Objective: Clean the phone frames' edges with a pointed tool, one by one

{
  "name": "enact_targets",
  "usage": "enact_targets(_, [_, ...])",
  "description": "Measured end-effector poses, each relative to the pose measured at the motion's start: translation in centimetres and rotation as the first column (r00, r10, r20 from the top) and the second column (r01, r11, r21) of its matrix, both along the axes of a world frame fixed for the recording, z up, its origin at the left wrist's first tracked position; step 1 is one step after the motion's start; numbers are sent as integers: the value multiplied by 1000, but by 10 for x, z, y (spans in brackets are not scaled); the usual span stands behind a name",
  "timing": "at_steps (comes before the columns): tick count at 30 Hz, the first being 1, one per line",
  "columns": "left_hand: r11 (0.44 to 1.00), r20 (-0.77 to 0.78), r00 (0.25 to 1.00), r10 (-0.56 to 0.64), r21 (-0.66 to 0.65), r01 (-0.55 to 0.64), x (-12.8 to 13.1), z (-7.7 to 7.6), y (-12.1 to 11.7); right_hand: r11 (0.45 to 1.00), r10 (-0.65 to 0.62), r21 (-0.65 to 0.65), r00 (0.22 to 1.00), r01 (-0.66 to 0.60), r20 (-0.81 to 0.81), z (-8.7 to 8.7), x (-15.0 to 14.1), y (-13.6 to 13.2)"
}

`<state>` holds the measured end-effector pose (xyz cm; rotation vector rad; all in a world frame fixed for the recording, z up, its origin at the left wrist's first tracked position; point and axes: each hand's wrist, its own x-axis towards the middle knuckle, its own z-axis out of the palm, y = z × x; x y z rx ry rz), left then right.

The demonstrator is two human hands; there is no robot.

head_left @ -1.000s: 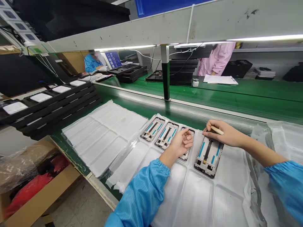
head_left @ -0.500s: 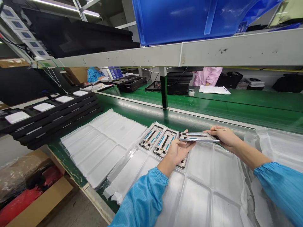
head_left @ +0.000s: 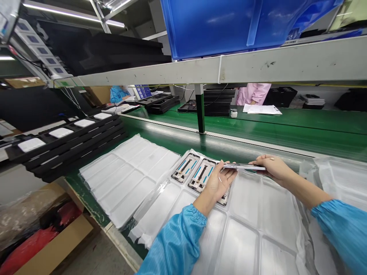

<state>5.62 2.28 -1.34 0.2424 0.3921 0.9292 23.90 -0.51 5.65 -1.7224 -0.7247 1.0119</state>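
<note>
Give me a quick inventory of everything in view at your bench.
phone frame: one, silver, held edge-on between both hands
tray phone frames: three, silver and teal, one partly under the left hand
moulded tray: one, white, under the hands
stacked trays: white, left of the moulded tray
black trays: stack, far left, four white pieces showing
conveyor bench: green, running across view
bin: one, blue, overhead
cardboard box: one, brown, lower left
co-workers: two, blue and pink smocks, beyond
left hand: one, holding frame
right hand: one, holding frame

Shiny blue smock sleeves [head_left: 174, 240], gathered elastic cuffs [head_left: 314, 214], bare hands [head_left: 219, 183] [head_left: 273, 168]
</note>
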Motion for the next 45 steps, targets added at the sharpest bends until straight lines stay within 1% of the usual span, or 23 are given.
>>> enact_targets(2, [1000, 0, 1000, 17, -24, -17, 0, 0, 1, 996, -79, 57, 990, 73, 114, 6, -3, -3])
enact_targets(3, [999, 4, 1000, 22, -35, -22, 0, 0, 1, 985, -138, 130, 968, 112, 211, 9, -4, -6])
enact_targets(4, [999, 7, 1000, 24, -44, -24, 0, 1, 1, 965, -194, 233, 925, 120, 327, 12, -6, -9])
enact_targets(5, [998, 10, 1000, 23, -54, -23, 0, 2, 1, 933, -238, 352, 861, 75, 450, 14, -9, -13])
enact_targets(6, [998, 10, 1000, 20, -62, -20, -1, 3, 1, 886, -266, 462, 780, -34, 567, 16, -12, -16])
enact_targets(7, [998, 6, 1000, 17, -69, -17, -1, 3, 0, 819, -276, 539, 690, -196, 670, 16, -17, -20])
enact_targets(8, [997, 0, 1000, 16, -73, -16, -1, 4, 1, 739, -254, 552, 598, -387, 760, 15, -23, -24])
enact_targets(10, [997, -9, 1000, 3, -73, -3, -1, 4, 1, 539, -145, 411, 400, -735, 905, 10, -35, -30])
enact_targets(11, [998, -10, 1000, -13, -66, 12, -1, 3, 1, 437, -89, 288, 278, -852, 956, 5, -42, -32])
enact_targets(12, [998, -7, 999, -32, -54, 31, -1, 3, 2, 359, -44, 166, 162, -918, 986, 0, -48, -34])
enact_targets(13, [998, -3, 999, -54, -39, 54, -2, 2, 2, 314, -12, 68, 67, -947, 998, -6, -53, -35])
enact_targets(14, [997, 0, 997, -79, -24, 79, -1, 1, 1, 302, 3, 3, 4, -953, 1000, -12, -58, -35])
enact_targets(15, [995, 4, 995, -97, -7, 97, -1, 1, 1, 315, 5, -27, -27, -949, 1000, -18, -61, -35])
enact_targets(18, [992, 10, 992, -123, 25, 122, 0, 3, -4, 400, -25, -21, -34, -916, 999, -32, -63, -33])
enact_targets(21, [988, -10, 988, -155, 14, 156, 1, 8, -10, 449, -65, 0, -32, -893, 997, -38, -61, -30])
enact_targets(25, [987, -9, 987, -162, 19, 162, 5, 12, -17, 432, -59, -18, -48, -902, 997, -37, -62, -29])
enact_targets(27, [991, 3, 991, -131, 29, 131, 8, 11, -18, 414, -26, -14, -27, -910, 999, -34, -65, -32])
enact_targets(29, [996, 2, 996, -89, 32, 89, 10, 9, -19, 418, 24, 14, 26, -908, 999, -32, -68, -34])
enact_targets(32, [998, -22, 999, -47, 31, 48, 13, 8, -18, 457, 120, 52, 120, -888, 986, -32, -70, -37])
enact_targets(36, [998, -19, 1000, -22, 50, 23, 12, 11, -17, 496, 233, 61, 200, -866, 952, -35, -68, -37])
enact_targets(38, [997, -24, 1000, 7, 75, -5, 12, 10, -16, 527, 266, 98, 274, -844, 924, -33, -67, -36])
enact_targets(42, [991, -90, 995, 38, 134, -25, 10, 4, -14, 572, 215, 257, 445, -779, 870, -20, -66, -36])
enact_targets(45, [983, -134, 987, 83, 171, -60, 10, 4, -16, 563, 126, 341, 486, -753, 865, -13, -65, -35])
